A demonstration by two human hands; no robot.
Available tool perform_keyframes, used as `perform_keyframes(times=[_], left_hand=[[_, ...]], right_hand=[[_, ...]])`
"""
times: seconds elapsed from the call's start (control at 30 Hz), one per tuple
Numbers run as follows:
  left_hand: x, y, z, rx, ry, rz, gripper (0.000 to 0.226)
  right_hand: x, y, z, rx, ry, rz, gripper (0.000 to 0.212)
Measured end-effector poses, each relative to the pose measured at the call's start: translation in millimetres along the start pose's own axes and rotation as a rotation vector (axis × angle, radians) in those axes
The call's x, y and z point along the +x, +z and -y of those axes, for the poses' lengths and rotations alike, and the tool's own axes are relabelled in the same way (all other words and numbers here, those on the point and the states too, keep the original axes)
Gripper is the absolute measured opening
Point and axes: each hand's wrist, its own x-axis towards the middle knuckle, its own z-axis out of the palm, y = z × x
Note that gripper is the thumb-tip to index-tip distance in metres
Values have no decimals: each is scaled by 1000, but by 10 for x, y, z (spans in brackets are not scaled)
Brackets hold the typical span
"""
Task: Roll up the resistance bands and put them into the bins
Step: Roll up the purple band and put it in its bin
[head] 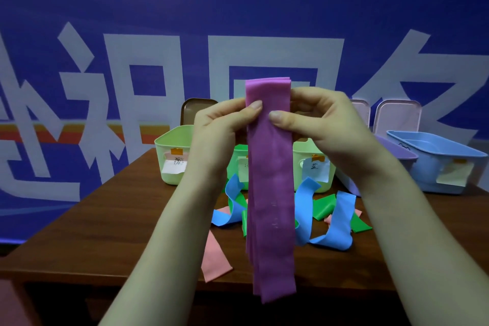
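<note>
A purple resistance band [271, 193], folded into several layers, hangs straight down in front of me, above the table. My left hand [222, 124] pinches its upper left edge with thumb on the front. My right hand [317, 119] pinches the upper right edge the same way. On the brown table [105, 233] behind it lie loose blue bands [336, 219], green bands [324, 206] and a pink band [214, 257]. A row of bins stands at the back: pale green bins [172, 153] with paper labels, a purple bin [397, 153] and a blue bin [436, 156].
Bin lids [397, 114] lean against the blue wall with large white characters behind the bins. The table's left edge and front edge are near; a pinkish surface [16, 304] shows at the bottom left corner.
</note>
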Motion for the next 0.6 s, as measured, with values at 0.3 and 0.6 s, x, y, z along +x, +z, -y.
perform_keyframes(times=[0.3,0.6], left_hand=[[-8,-17,-20,183,135,44,23],[12,-76,-63,129,117,175,30]], right_hand=[[-24,-69,-27,131,-9,53,30],[-8,-130,-8,202,51,34,32]])
